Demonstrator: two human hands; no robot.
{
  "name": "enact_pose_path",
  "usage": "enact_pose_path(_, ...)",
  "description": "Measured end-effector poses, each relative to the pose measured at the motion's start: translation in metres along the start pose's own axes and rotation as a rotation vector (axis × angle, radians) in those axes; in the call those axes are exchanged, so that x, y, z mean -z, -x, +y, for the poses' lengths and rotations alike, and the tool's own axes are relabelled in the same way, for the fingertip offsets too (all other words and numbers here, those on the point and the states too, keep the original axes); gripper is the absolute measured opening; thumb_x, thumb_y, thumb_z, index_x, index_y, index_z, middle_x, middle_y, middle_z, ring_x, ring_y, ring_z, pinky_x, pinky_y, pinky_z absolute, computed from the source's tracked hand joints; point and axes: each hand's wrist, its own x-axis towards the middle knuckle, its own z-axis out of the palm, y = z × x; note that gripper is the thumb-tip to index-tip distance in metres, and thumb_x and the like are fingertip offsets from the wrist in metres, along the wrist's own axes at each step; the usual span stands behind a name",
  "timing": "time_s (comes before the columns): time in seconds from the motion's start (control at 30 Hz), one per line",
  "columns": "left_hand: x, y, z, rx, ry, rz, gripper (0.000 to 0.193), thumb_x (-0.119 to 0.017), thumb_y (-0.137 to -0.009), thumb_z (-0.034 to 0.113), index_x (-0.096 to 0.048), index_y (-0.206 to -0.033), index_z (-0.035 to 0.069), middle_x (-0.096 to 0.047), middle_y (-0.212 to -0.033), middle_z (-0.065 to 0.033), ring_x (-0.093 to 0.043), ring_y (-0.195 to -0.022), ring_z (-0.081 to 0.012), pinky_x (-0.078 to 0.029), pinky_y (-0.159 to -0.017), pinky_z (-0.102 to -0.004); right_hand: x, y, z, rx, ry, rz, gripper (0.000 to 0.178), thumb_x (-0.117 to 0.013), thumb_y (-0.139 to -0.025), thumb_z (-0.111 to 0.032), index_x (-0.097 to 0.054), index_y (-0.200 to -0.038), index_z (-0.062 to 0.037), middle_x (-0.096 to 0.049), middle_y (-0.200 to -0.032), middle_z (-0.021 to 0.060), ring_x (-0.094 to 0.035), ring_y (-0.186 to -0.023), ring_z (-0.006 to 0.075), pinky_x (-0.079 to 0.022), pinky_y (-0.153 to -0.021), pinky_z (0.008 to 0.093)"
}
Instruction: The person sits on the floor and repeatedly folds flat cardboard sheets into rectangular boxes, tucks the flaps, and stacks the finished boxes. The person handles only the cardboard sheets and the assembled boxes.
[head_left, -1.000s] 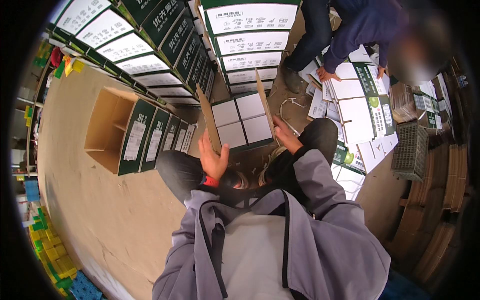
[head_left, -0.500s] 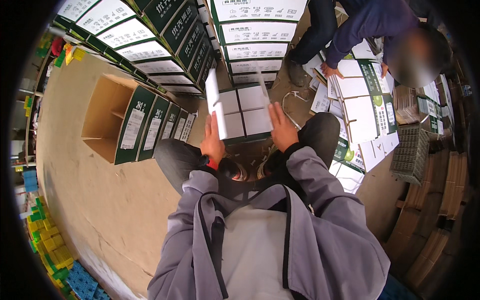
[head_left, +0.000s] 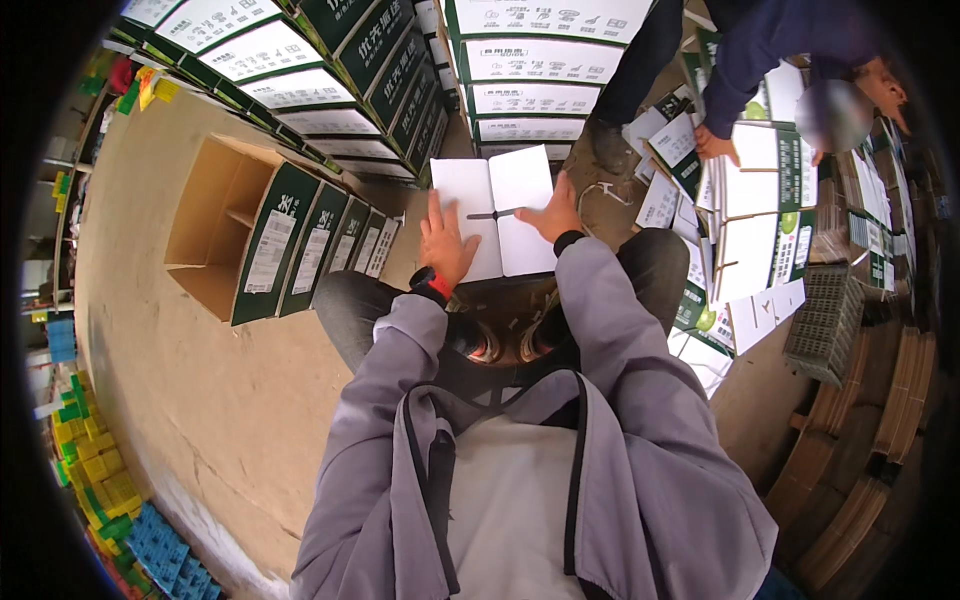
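the white-topped box [head_left: 503, 197] lay between both hands, its flap seam [head_left: 493, 240] running away from the wearer. the left hand [head_left: 447, 242] rested spread on the left flap [head_left: 462, 183], the right hand [head_left: 553, 210] open on the right flap [head_left: 524, 250]; neither gripped anything.

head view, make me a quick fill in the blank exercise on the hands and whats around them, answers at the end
The left hand and right hand are over flaps that are ____ in colour.
The red-and-black wristband is on the person's ____ wrist.
The open carton with the brown inside is to the ____ of both hands.
The crate is to the ____ of both hands.

Missing words: white; left; left; right
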Motion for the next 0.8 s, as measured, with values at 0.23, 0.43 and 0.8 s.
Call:
enact_pose_path(0.23,-0.029,0.003,0.016,0.172,0.067,-0.043,0.108,-0.08,-0.083,0.013,-0.017,-0.171,0.002,-0.019,-0.175,-0.0276,-0.031,-0.156,-0.0487,-0.033,-0.127,-0.0483,-0.011,0.017,-0.043,-0.161,0.137,-0.233,0.112,-0.086,-0.084,-0.024,-0.017,-0.171,-0.0139,-0.044,-0.162,0.0246,-0.056,-0.136,0.0476,-0.051,-0.11,0.0524)
enact_pose_path(0.43,-0.057,-0.001,0.022,0.107,-0.221,0.025,0.103,-0.075,-0.086,0.012,-0.016,-0.169,-0.005,-0.019,-0.174,-0.03,-0.03,-0.158,-0.0468,-0.027,-0.13,-0.0478,-0.031,0.027,-0.059,-0.166,0.27,-0.131,0.101,-0.081,-0.088,-0.02,-0.022,-0.17,-0.0155,-0.046,-0.161,0.0217,-0.055,-0.136,0.0479,-0.05,-0.109,0.0539)
enact_pose_path(0.8,-0.084,0.003,0.018,0.022,0.326,0.161,0.086,-0.055,-0.106,0.044,-0.024,-0.168,-0.007,-0.022,-0.175,-0.0313,-0.017,-0.164,-0.0464,-0.012,-0.132,-0.0567,-0.081,0.031,-0.016,0.158,-0.026,0.128,0.058,-0.047,-0.108,-0.033,-0.049,-0.156,-0.0001,-0.049,-0.162,0.0256,-0.043,-0.149,0.0503,-0.031,-0.124,0.0577)
